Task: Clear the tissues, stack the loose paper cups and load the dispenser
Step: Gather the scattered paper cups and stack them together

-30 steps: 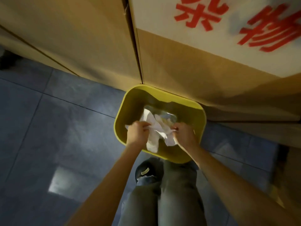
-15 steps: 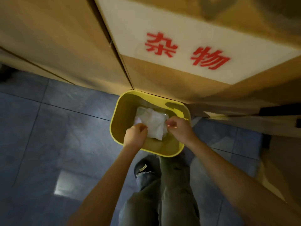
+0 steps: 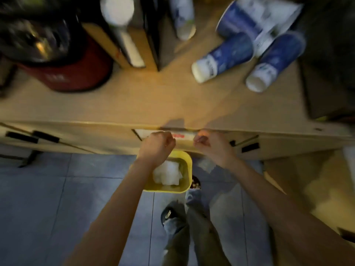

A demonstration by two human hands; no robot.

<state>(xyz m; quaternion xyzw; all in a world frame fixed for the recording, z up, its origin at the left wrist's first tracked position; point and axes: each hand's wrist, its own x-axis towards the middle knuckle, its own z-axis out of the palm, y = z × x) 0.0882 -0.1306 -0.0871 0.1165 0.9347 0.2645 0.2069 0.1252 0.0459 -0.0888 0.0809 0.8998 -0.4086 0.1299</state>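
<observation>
Wooden counter (image 3: 134, 100) spans the far side with blue paper cups (image 3: 247, 54) lying tipped at far right, near a dark appliance; grey tile floor below. Yellow bin (image 3: 187, 169) on the floor holds white tissues (image 3: 169, 173). Left hand (image 3: 156, 144) and right hand (image 3: 211, 144) hover over the counter's near edge, both loosely curled, empty.

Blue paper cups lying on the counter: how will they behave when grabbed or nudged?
The blue paper cups lie on their sides on the counter, so a nudge would probably roll them in a curve, given the taper. They look light, thin-walled paper, likely to crush under a firm squeeze.
</observation>
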